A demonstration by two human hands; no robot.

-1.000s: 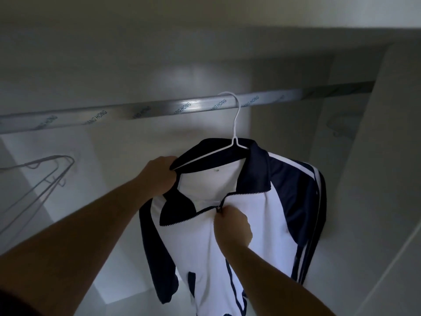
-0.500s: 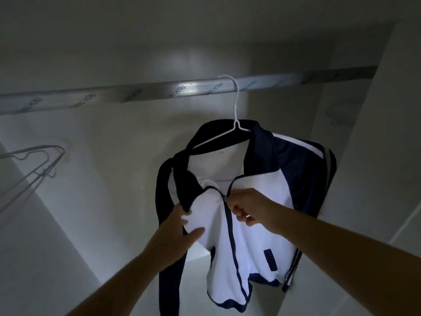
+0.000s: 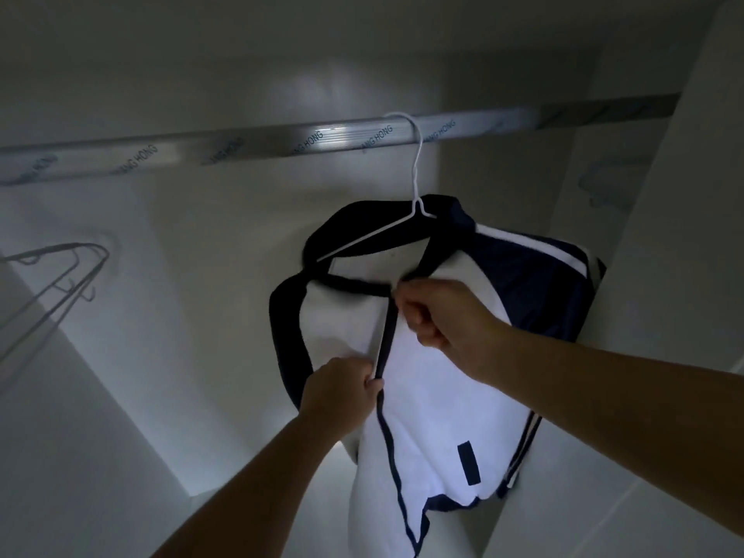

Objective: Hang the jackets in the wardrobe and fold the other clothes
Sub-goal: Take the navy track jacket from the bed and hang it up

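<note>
White-and-navy jacket (image 3: 439, 400) up on white wire hanger (image 3: 417, 183), hook over metal rail (image 3: 241, 146) inside wardrobe (image 3: 181, 356). Right grip (image 3: 437, 314) at collar base, fingers curled, pinching top of navy front strip. Left grip (image 3: 340, 390) lower, pinching same strip at chest. Dark hangers (image 3: 52, 283) far left, well apart.

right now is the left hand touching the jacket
Touching. The head view shows the left hand pinching the dark front edge of the jacket, with its fingers curled onto the fabric and no gap.
</note>
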